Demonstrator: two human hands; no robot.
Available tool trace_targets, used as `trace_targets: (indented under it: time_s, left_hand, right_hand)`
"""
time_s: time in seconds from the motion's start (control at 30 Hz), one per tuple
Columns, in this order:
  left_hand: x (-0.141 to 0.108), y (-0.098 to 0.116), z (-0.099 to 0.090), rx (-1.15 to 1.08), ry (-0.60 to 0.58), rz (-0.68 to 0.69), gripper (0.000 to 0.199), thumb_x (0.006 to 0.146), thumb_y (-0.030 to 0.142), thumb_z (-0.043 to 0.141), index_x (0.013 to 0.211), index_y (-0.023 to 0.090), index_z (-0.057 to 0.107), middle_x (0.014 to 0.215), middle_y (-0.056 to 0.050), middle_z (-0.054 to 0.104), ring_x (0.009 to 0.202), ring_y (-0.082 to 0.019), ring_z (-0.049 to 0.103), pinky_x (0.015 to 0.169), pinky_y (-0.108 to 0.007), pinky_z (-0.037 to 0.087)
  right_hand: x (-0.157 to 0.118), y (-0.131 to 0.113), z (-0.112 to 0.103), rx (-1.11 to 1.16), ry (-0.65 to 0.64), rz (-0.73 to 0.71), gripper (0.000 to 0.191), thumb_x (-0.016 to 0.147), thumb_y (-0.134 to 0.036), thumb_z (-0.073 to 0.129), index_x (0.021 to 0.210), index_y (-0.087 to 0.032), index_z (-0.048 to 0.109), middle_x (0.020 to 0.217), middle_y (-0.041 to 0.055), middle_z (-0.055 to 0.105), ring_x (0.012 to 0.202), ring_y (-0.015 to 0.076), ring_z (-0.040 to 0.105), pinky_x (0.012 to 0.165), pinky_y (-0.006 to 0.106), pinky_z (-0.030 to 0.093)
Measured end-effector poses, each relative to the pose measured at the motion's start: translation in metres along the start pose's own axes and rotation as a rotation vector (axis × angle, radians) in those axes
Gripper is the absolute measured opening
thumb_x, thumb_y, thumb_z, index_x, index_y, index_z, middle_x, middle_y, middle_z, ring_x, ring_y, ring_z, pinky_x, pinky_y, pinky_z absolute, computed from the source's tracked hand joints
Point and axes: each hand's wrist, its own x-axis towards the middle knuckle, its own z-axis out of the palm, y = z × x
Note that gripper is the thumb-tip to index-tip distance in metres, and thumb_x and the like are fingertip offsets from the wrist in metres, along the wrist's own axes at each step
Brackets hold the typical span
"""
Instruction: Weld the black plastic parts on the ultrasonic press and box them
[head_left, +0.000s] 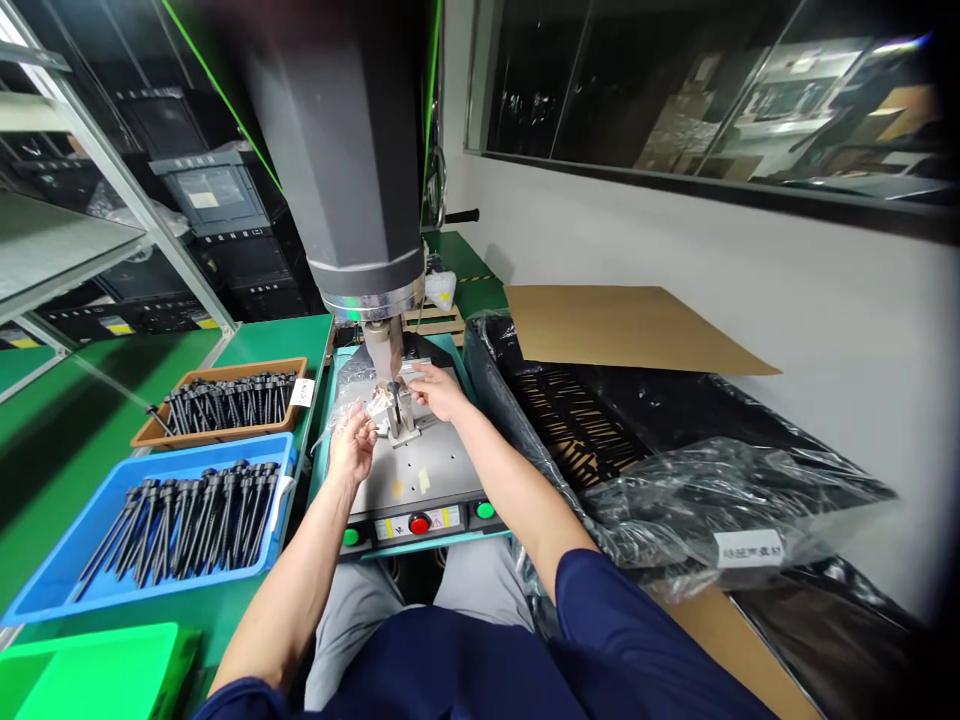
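Observation:
Under the large grey press head point(360, 150), its metal tip point(385, 350) comes down over a small metal fixture point(403, 428). A dark slim part point(396, 396) stands upright in that fixture. My left hand point(354, 445) is just left of the fixture, its fingers curled in; what they hold, if anything, is too small to make out. Clear plastic film point(341, 405) lies beside its fingertips. On the fixture's right side, my right hand point(439, 392) reaches in with fingers stretched and apart, close to the dark part; whether it touches is unclear.
Left of the press, a brown tray point(217, 437) and a blue tray point(180, 590) hold many black rod-like parts. A green tray point(97, 680) sits nearest me. A red button point(419, 524) is on the press front. On the right, a plastic-lined box point(547, 460) contains dark pieces beneath cardboard point(637, 325).

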Motion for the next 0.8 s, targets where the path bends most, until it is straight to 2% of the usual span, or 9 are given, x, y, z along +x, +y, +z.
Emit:
trace_targets:
  time_s: [0.07, 0.17, 0.2, 0.27, 0.33, 0.4, 0.47, 0.6, 0.8]
  left_hand:
    - [-0.013, -0.002, -0.006, 0.032, 0.002, -0.124, 0.019, 0.077, 0.023, 0.072, 0.092, 0.015, 0.064, 0.076, -0.003, 0.066, 0.058, -0.01, 0.064, 0.05, -0.016, 0.052]
    - [-0.041, -0.01, -0.017, 0.164, -0.094, -0.368, 0.029, 0.078, 0.038, 0.072, 0.089, 0.012, 0.066, 0.078, -0.009, 0.067, 0.059, -0.014, 0.066, 0.048, -0.022, 0.053]
    - [-0.05, -0.012, -0.02, 0.236, -0.147, -0.392, 0.03, 0.075, 0.038, 0.075, 0.088, 0.012, 0.067, 0.076, -0.01, 0.067, 0.058, -0.015, 0.065, 0.045, -0.022, 0.051]
    - [-0.062, -0.01, -0.02, 0.419, -0.259, -0.275, 0.026, 0.067, 0.029, 0.082, 0.084, 0.013, 0.069, 0.073, -0.009, 0.067, 0.057, -0.016, 0.064, 0.044, -0.021, 0.048]
    - [-0.063, 0.0, -0.012, 0.6, -0.33, 0.019, 0.021, 0.064, 0.02, 0.084, 0.08, 0.016, 0.071, 0.075, -0.007, 0.068, 0.065, -0.017, 0.065, 0.051, -0.021, 0.05]
    - [-0.051, 0.014, 0.002, 0.706, -0.338, 0.317, 0.017, 0.065, 0.016, 0.082, 0.079, 0.019, 0.073, 0.087, -0.008, 0.07, 0.083, -0.019, 0.066, 0.066, -0.023, 0.053]
    - [-0.031, 0.028, 0.018, 0.729, -0.32, 0.498, 0.017, 0.066, 0.013, 0.08, 0.079, 0.021, 0.074, 0.099, -0.008, 0.07, 0.104, -0.023, 0.062, 0.086, -0.026, 0.05]
    - [0.011, 0.04, 0.041, 0.807, -0.334, 0.619, 0.018, 0.068, 0.012, 0.077, 0.084, 0.021, 0.074, 0.106, -0.009, 0.069, 0.118, -0.025, 0.055, 0.107, -0.034, 0.036]
    - [0.05, 0.035, 0.035, 1.071, -0.558, 0.564, 0.018, 0.073, 0.029, 0.074, 0.09, 0.023, 0.075, 0.101, -0.006, 0.072, 0.103, -0.025, 0.061, 0.099, -0.035, 0.041]
  right_hand:
    - [-0.001, 0.002, 0.001, 0.001, 0.007, -0.003, 0.043, 0.071, -0.006, 0.069, 0.111, -0.02, 0.058, 0.069, -0.0034, 0.06, 0.051, 0.0081, 0.055, 0.04, 0.016, 0.04]
    - [-0.001, 0.005, 0.0, -0.005, 0.012, -0.006, 0.041, 0.072, -0.007, 0.069, 0.11, -0.02, 0.058, 0.069, -0.0035, 0.06, 0.051, 0.008, 0.055, 0.041, 0.016, 0.04]
    - [0.0, 0.006, 0.0, -0.009, 0.011, -0.01, 0.04, 0.072, -0.006, 0.068, 0.109, -0.019, 0.058, 0.069, -0.0034, 0.06, 0.051, 0.0079, 0.055, 0.041, 0.016, 0.04]
    - [0.0, 0.007, -0.001, -0.016, 0.004, -0.023, 0.038, 0.072, -0.006, 0.067, 0.107, -0.019, 0.059, 0.069, -0.0033, 0.06, 0.051, 0.0078, 0.054, 0.041, 0.016, 0.04]
    - [0.001, 0.007, -0.002, -0.023, -0.001, -0.04, 0.037, 0.072, -0.006, 0.067, 0.106, -0.02, 0.059, 0.07, -0.003, 0.061, 0.052, 0.0082, 0.054, 0.042, 0.017, 0.041]
    - [0.002, 0.007, -0.002, -0.033, 0.002, -0.059, 0.036, 0.072, -0.007, 0.068, 0.105, -0.02, 0.059, 0.07, -0.0029, 0.061, 0.052, 0.0086, 0.055, 0.043, 0.017, 0.041]
    - [0.004, 0.007, -0.001, -0.043, 0.003, -0.074, 0.036, 0.071, -0.007, 0.068, 0.104, -0.019, 0.059, 0.07, -0.003, 0.062, 0.052, 0.0089, 0.055, 0.042, 0.017, 0.04]
    - [0.008, 0.007, -0.002, -0.06, -0.003, -0.104, 0.038, 0.068, -0.008, 0.07, 0.103, -0.019, 0.059, 0.068, -0.0042, 0.061, 0.05, 0.0086, 0.054, 0.042, 0.017, 0.038]
    - [0.007, 0.005, -0.005, -0.187, 0.036, -0.13, 0.036, 0.069, -0.011, 0.07, 0.103, -0.019, 0.06, 0.069, -0.0031, 0.061, 0.054, 0.0105, 0.055, 0.047, 0.02, 0.041]
